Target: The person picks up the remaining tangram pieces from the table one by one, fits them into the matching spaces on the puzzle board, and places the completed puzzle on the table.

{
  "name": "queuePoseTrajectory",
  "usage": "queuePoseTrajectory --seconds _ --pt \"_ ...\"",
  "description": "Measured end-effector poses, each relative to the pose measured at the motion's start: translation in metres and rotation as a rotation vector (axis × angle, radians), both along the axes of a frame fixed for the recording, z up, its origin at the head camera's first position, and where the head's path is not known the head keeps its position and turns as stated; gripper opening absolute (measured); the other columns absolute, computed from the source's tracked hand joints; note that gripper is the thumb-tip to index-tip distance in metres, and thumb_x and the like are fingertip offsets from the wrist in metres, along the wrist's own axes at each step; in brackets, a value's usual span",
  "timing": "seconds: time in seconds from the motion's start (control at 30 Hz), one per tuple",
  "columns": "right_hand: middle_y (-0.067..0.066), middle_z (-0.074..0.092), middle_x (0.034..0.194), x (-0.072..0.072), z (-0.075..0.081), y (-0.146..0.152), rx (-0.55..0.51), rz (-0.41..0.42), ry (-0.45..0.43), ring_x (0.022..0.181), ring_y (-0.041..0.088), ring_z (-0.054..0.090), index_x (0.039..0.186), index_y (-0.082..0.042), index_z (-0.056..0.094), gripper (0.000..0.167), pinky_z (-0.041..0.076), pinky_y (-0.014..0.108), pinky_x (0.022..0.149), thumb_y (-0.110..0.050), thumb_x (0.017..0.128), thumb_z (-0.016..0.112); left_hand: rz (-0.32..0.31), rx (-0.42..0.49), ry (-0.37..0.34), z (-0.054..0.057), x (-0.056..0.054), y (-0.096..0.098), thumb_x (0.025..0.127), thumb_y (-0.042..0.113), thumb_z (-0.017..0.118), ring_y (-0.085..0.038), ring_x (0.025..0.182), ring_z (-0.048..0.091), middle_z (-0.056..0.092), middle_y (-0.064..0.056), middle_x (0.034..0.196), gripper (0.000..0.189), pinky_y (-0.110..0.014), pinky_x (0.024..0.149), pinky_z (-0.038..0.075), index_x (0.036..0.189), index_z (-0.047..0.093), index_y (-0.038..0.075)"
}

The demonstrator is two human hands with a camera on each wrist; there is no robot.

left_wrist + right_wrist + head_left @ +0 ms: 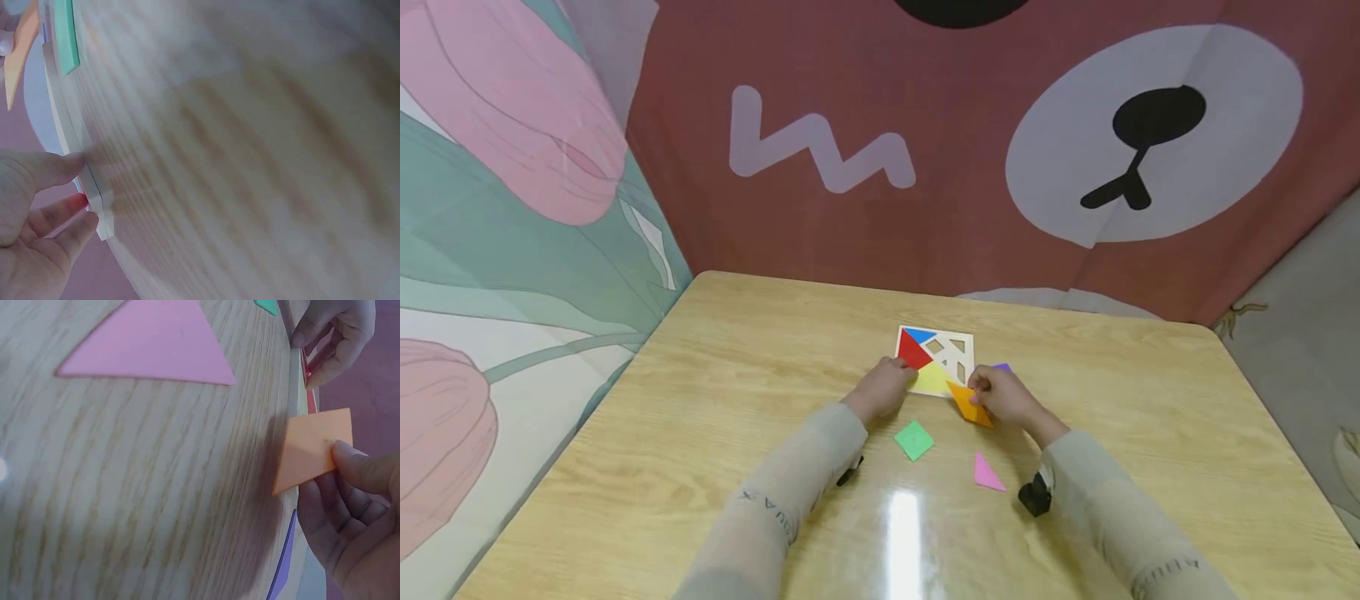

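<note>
A white tangram board (pixel 952 357) lies on the table, with a red triangle (pixel 912 348), a blue triangle (pixel 917 335) and a yellow triangle (pixel 931 380) set in it. Several cut-outs show at its right. My left hand (pixel 882 388) holds the board's near left corner, thumb against the edge and fingertips over the red side. Between thumb and fingers, my right hand (pixel 1006 396) pinches an orange tangram piece (pixel 312 447), tilted over the board's near right corner. Partly hidden behind that hand is a purple piece (pixel 1003 367).
Nearer to me on the wooden table (pixel 760 367) lie a green square (pixel 913 440) and a pink triangle (pixel 987 473). A printed cloth wall (pixel 865 233) rises behind the table's far edge. Dark wrist devices (pixel 1036 495) hang under the sleeves.
</note>
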State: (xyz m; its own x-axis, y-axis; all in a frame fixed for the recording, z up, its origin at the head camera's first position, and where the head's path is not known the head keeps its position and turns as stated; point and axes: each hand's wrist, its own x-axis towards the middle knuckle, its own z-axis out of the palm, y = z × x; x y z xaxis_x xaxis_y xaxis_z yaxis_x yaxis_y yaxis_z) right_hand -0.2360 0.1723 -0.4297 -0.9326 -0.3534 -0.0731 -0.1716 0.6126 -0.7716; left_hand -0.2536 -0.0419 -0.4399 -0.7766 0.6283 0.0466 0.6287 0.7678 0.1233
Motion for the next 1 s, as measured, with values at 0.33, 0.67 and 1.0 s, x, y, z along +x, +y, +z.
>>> queuePoseTrajectory --seconds 0.33,0.67,1.0 --pt "0.01 0.049 0.072 -0.0029 -0.0019 0.0012 -0.036 -0.14 -0.003 0.059 0.017 0.048 0.085 0.002 0.05 0.008 0.044 0.026 0.048 0.007 0.08 0.052 0.019 -0.015 -0.001 -0.0034 -0.0025 0.0008 0.082 0.004 0.049 -0.02 0.086 0.049 0.055 -0.007 0.096 0.016 -0.027 0.079 0.038 0.093 0.058 0.009" --pt "0.012 0.049 0.075 -0.0042 0.0014 0.0 -0.11 -0.215 0.044 0.059 0.019 0.048 0.087 0.003 0.049 0.009 0.046 0.032 0.053 0.008 0.08 0.052 0.01 0.001 0.003 -0.0013 -0.001 0.0006 0.083 0.003 0.048 -0.02 0.08 0.049 0.055 -0.006 0.091 0.016 -0.027 0.074 0.039 0.092 0.059 0.008" --pt "0.011 0.048 0.075 -0.0094 0.0005 -0.002 -0.127 -0.239 0.04 0.064 0.018 0.047 0.086 0.003 0.048 0.009 0.047 0.03 0.054 0.009 0.08 0.051 0.002 -0.011 0.004 0.0022 -0.0008 -0.0004 0.082 0.0 0.046 -0.02 0.08 0.049 0.055 -0.007 0.091 0.017 -0.027 0.074 0.04 0.091 0.058 0.008"
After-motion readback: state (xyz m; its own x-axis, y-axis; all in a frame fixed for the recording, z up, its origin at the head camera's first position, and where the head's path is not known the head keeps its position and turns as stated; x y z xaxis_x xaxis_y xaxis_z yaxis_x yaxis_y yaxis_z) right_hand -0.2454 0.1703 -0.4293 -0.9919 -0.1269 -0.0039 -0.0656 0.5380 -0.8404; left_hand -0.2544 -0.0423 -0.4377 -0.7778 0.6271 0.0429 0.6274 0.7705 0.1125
